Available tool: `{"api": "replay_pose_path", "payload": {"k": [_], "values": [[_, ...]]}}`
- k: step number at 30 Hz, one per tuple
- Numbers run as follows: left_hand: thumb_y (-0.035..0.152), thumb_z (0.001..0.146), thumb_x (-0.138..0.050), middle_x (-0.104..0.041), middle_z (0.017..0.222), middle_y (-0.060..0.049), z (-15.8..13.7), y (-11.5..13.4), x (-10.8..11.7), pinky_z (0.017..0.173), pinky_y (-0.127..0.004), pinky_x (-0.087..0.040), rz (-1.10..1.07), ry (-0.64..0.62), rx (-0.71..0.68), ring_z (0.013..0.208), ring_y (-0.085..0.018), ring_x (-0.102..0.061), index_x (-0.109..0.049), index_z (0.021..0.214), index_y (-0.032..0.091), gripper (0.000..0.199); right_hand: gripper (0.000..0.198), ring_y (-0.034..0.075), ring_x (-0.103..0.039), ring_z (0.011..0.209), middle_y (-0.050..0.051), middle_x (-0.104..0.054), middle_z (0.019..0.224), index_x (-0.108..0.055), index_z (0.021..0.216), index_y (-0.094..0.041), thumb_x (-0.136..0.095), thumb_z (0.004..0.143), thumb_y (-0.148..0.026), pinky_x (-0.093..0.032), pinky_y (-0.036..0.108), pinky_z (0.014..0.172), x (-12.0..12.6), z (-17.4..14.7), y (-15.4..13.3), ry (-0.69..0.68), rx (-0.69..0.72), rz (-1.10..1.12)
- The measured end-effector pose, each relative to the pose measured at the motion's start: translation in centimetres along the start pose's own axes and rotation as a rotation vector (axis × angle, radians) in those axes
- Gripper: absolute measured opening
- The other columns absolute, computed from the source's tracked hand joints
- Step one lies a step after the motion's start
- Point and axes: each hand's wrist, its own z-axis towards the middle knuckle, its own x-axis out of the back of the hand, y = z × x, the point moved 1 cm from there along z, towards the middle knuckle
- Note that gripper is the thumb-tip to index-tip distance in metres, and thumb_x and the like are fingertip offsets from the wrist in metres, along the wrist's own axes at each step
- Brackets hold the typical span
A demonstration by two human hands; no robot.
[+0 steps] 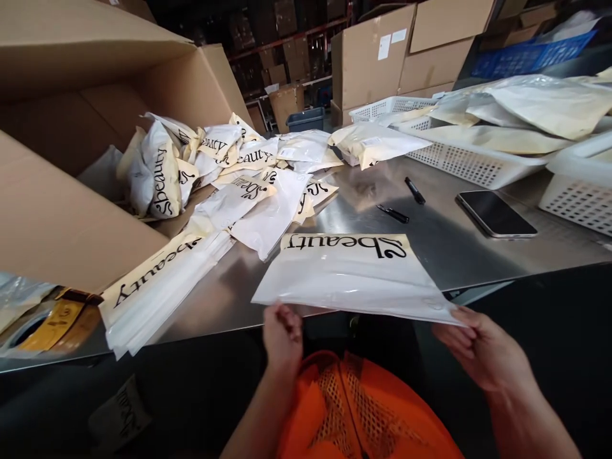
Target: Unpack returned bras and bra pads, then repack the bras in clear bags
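At lower centre, the right hand [478, 344] pinches the right corner of a white bag [344, 284], and the left hand [283, 328] curls at its lower edge, hold unclear. The bag overlaps the near edge of the metal table [444, 255]; its surface stretches past a phone [497, 213] at right to a white basket [478, 164] at upper right.

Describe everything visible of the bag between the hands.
The bag looks like thin, glossy plastic: whitish, with black lettering, upside down from here, on a cream far band. It is fairly flat, lightly creased, overhanging the metal table. The right hand pinches its near right corner; the left hand is at its near edge.
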Motion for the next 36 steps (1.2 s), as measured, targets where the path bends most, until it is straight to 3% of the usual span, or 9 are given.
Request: {"api": "replay_pose_path", "payload": {"k": [5,8,12,15,22,25,28,33,36], "values": [[0.03,0.066,-0.062,-0.039,0.04,0.008,1.7,4.5,4.6,0.032,-0.018,-0.021,0.017,0.021,-0.089,0.029,-0.004,-0.031,-0.045,0.053,0.019,0.024,0.043,0.013,-0.031,0.041,-0.001,-0.033,0.049,-0.038,0.053,-0.024,-0.06,0.079,-0.051,-0.031,0.032,0.042,1.3,1.0,-0.3,0.005,0.056,0.011],[0.031,0.066,-0.067,-0.041,0.042,0.007,1.3,4.9,4.7,0.033,-0.018,-0.022,0.045,-0.039,-0.081,0.031,-0.004,-0.033,-0.047,0.053,0.019,0.026,0.034,0.019,-0.054,0.056,0.002,-0.056,0.073,-0.052,0.078,-0.028,-0.068,0.074,-0.057,-0.047,0.036,0.055,1.4,1.5,-0.5,0.171,0.468,-0.022],[0.029,0.064,-0.068,-0.046,0.045,0.004,0.9,6.6,3.8,0.035,-0.018,-0.03,0.092,-0.141,-0.075,0.036,-0.007,-0.041,-0.051,0.052,0.018,0.024,0.05,0.035,-0.055,0.123,0.009,-0.059,0.13,-0.061,0.111,-0.033,-0.082,0.065,-0.043,-0.048,0.052,0.096,1.9,2.2,-1.4,0.053,0.883,-0.799],[0.027,0.064,-0.062,-0.044,0.04,0.002,0.5,9.8,1.7,0.035,-0.02,-0.033,0.113,-0.223,-0.103,0.035,-0.009,-0.042,-0.051,0.046,0.018,0.023,0.018,0.031,-0.066,0.109,0.005,-0.074,0.104,-0.072,0.098,-0.03,-0.058,0.088,-0.034,-0.049,0.051,0.094,1.5,2.2,-3.5,-0.102,1.034,-0.98],[0.023,0.081,-0.046,-0.06,0.055,-0.001,1.8,17.3,-8.7,0.077,-0.033,-0.058,0.119,-0.283,-0.488,0.058,-0.013,-0.064,-0.056,0.058,0.018,0.025,0.04,0.019,-0.062,0.068,0.006,-0.069,0.077,-0.071,0.085,-0.016,-0.069,0.079,-0.056,-0.049,0.032,0.061,-2.0,6.6,-13.7,0.372,0.873,-0.597],[0.037,0.084,-0.05,-0.071,0.081,-0.007,3.7,15.0,-9.9,0.093,-0.042,-0.054,0.458,-0.279,-0.537,0.087,-0.02,-0.071,-0.061,0.073,0.018,0.025,0.053,0.019,-0.061,0.072,0.007,-0.069,0.084,-0.069,0.094,-0.013,-0.069,0.073,-0.062,-0.051,0.034,0.066,-1.5,11.2,-14.8,0.14,0.685,-0.581],[0.04,0.07,-0.073,-0.071,0.108,-0.014,5.0,9.6,-6.4,0.113,-0.056,-0.034,0.684,-0.353,-0.565,0.119,-0.034,-0.059,-0.072,0.088,0.017,0.029,0.065,0.021,-0.062,0.081,0.008,-0.067,0.094,-0.061,0.106,-0.015,-0.077,0.062,-0.06,-0.052,0.037,0.074,2.2,13.2,-12.1,0.347,0.605,-0.511],[0.046,0.085,-0.057,-0.048,0.149,-0.015,8.0,1.7,2.4,0.116,-0.066,-0.021,1.398,-0.489,-0.829,0.144,-0.041,-0.032,-0.061,0.132,0.022,0.053,0.051,0.02,-0.062,0.075,0.0,-0.058,0.086,-0.044,0.106,-0.024,-0.063,0.077,-0.061,-0.051,0.03,0.057,6.5,6.7,-0.7,0.874,0.574,-0.199],[0.043,0.09,-0.05,-0.047,0.149,-0.014,9.4,-0.6,4.2,0.113,-0.072,-0.018,1.49,-0.509,-0.944,0.144,-0.042,-0.03,-0.054,0.139,0.027,0.051,0.031,0.022,-0.064,0.063,-0.001,-0.059,0.074,-0.045,0.092,-0.03,-0.044,0.088,-0.061,-0.053,0.035,0.051,3.3,1.3,7.0,0.746,0.472,0.042]]}}
